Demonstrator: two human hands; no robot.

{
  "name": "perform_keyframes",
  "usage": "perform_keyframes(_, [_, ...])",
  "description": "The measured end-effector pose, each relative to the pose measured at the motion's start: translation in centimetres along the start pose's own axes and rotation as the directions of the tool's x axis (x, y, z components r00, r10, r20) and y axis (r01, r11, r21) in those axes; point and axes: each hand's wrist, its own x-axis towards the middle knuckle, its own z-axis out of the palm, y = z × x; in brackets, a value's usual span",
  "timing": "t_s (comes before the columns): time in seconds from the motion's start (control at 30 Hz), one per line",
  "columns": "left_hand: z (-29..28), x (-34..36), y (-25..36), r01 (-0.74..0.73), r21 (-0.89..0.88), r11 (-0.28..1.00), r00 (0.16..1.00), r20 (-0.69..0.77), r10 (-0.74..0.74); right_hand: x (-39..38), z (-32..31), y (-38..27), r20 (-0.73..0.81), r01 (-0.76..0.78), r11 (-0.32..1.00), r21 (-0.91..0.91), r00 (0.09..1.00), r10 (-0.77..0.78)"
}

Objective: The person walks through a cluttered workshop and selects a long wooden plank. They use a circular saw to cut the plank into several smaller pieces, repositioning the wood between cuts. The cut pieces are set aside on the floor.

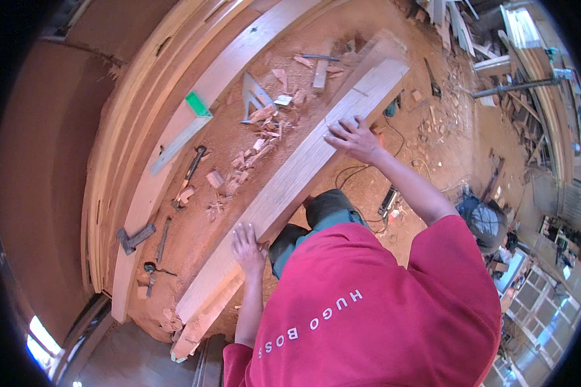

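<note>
A long pale timber beam (297,164) lies slantwise before me, from the lower left to the upper right. My left hand (247,248) rests on its nearer part, fingers lying on the top face and the thumb by the near edge. Farther up the beam, my right hand (355,140) presses its spread fingers on the same face. Both hands hold nothing. A dark line crosses the beam past my right hand. Beneath and beside the beam is another length of timber (206,322), partly covered.
Left of the beam lie wood chips (261,145), a handsaw (255,97), a hammer (190,174) and a slim metal tool (164,238). A green-stocked try square (197,104) and a dark metal tool (135,238) rest on another board (142,216). Cables (361,171) trail at right.
</note>
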Motion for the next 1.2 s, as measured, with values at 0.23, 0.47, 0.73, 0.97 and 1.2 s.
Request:
perform_keyframes(0.23, [-1.0,1.4,0.9,-0.039,-0.034,0.999,0.970,0.239,0.046,1.4,1.1,1.1,0.312,0.146,0.987,0.064,0.937,-0.159])
perform_keyframes(0.47, [-1.3,2.2,-0.3,0.002,-0.034,0.999,0.991,0.130,0.002,3.9,2.2,1.1,0.219,0.152,0.988,0.018,0.964,-0.152])
perform_keyframes(0.73, [1.7,-0.3,0.0,0.084,0.208,0.975,0.941,-0.339,-0.008,5.2,3.0,-1.0,-0.156,0.050,0.999,-0.016,0.986,-0.051])
perform_keyframes(0.97, [1.8,-3.5,-1.1,0.069,0.105,0.992,0.966,-0.254,-0.041,0.3,1.9,-2.7,-0.148,-0.083,0.995,0.055,0.985,0.091])
perform_keyframes(1.2, [-0.3,-4.4,-1.4,0.007,-0.079,0.997,1.000,0.018,-0.006,-6.3,2.4,-7.0,-0.089,-0.379,0.885,0.271,0.905,0.416])
